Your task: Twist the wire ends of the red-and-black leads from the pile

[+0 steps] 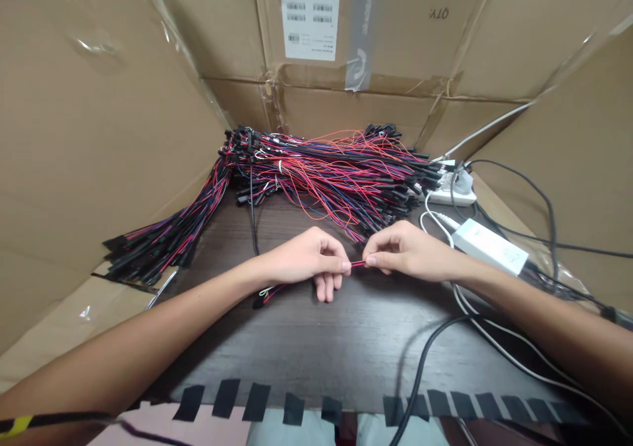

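Observation:
Between my two hands runs a thin red and dark wire harness [357,264], stretched in a short span over the dark table [316,347]. My left hand [316,261] pinches it between thumb and forefinger, with the other fingers hanging below. From behind that hand the harness's other end [262,297] sticks out to the left, with a black connector and a bit of white tie. My right hand [395,251] also pinches the harness, its fingertips just right of the left thumb. The part inside my right fingers is hidden.
A large pile of red, blue and black wire harnesses [326,169] lies at the back, with a bundle [163,235] spilling left. On the right are a white power adapter [489,245], a power strip [452,195] and loose cables. Black tape pieces [257,401] line the front edge. Cardboard walls [89,103] surround the table.

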Demonstrator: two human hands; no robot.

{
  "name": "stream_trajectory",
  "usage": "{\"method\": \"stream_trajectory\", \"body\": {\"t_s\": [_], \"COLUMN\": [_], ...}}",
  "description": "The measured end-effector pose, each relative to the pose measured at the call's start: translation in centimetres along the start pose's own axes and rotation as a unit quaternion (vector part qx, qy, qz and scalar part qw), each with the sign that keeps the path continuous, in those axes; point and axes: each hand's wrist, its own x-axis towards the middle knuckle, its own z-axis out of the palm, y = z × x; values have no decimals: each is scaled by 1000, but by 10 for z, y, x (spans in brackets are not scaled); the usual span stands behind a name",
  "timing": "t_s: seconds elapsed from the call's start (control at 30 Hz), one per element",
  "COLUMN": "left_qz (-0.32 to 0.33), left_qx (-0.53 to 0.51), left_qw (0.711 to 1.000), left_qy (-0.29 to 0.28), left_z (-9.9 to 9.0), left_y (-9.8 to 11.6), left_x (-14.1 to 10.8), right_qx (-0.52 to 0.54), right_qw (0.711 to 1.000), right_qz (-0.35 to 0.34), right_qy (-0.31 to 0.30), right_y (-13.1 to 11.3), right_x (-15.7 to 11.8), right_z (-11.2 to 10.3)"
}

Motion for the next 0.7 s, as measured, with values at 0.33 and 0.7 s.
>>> {"method": "stream_trajectory", "body": {"t_s": [0.33, 0.7], "left_qz": [5, 29], "left_qx": [-14, 61], "left_qw": [999, 995], "left_qy": [32, 71], "left_z": [2, 15], "left_y": [0, 7], "left_x": [1, -5], "right_qx": [-8, 53], "right_qw": [1000, 998], "right_qz": [-21, 24], "right_qy": [7, -9], "right_y": [-2, -8], "right_x": [0, -3], "right_z": [5, 12]}}
